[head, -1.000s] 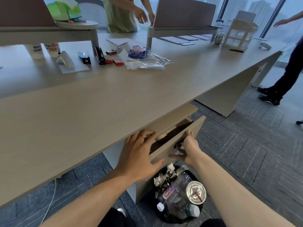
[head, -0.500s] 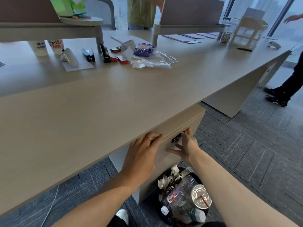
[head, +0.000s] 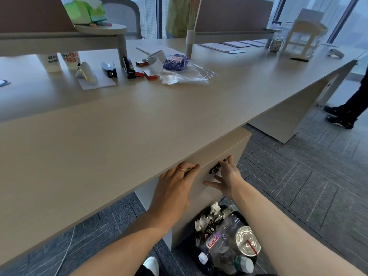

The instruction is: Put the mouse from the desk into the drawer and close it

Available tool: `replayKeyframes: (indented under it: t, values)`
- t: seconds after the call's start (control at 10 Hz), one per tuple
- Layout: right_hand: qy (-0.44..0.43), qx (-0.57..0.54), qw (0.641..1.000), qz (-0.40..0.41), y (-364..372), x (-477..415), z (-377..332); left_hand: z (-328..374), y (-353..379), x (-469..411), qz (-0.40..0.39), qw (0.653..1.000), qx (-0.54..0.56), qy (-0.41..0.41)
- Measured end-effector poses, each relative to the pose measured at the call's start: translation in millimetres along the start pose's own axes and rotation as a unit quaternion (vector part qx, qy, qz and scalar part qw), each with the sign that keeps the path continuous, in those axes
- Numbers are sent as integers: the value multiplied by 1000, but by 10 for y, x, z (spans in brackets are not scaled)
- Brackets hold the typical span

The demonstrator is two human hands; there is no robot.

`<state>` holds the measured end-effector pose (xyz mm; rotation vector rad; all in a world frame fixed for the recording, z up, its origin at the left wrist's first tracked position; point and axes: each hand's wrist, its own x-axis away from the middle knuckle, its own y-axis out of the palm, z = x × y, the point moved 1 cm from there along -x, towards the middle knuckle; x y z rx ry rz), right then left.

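- The desk [head: 139, 126] fills most of the view: a long pale wood-grain top running from the near left to the far right, its near half bare.
- The drawer [head: 221, 156] sits under the desk edge. Its front is flush with the cabinet body, no gap showing: shut.
- The mouse is not visible anywhere on the desk or in either hand. With the drawer shut, its position inside cannot be confirmed by sight.
- A waste bin [head: 225, 242] stands on the floor just below the drawer, packed with plastic bottles, a lidded cup with a red straw, and wrappers.
- The left hand [head: 175, 188] lies flat against the drawer front, fingers spread and extended, tips at the desk's underside edge, holding nothing. A ring shows on one finger.
- The right hand [head: 227, 176] is likewise open and empty, fingertips pressed on the drawer front just beside the dark lock [head: 215, 169], thumb pointing left.
- A clear plastic bag [head: 185, 75] lies at mid-desk, a blue-purple bundle resting at its far end.
- Two paper cups [head: 59, 60] with printed lettering stand at far left, under the raised shelf.
- Two black staplers [head: 119, 68] lie side by side near the shelf post, small red boxes just to their right.
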<state>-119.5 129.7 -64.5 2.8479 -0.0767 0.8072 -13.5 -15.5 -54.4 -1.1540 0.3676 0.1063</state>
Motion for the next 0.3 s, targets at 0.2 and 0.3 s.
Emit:
replayKeyframes:
  t: [0.2,0.3]
  values:
    - [21,27,999,-37,-111,124,-85,-22,62,2,11,1000,-21,3]
    - [1,94,995,-21,-283,365,-352,4,-29,0,-14,999,-26,-12]
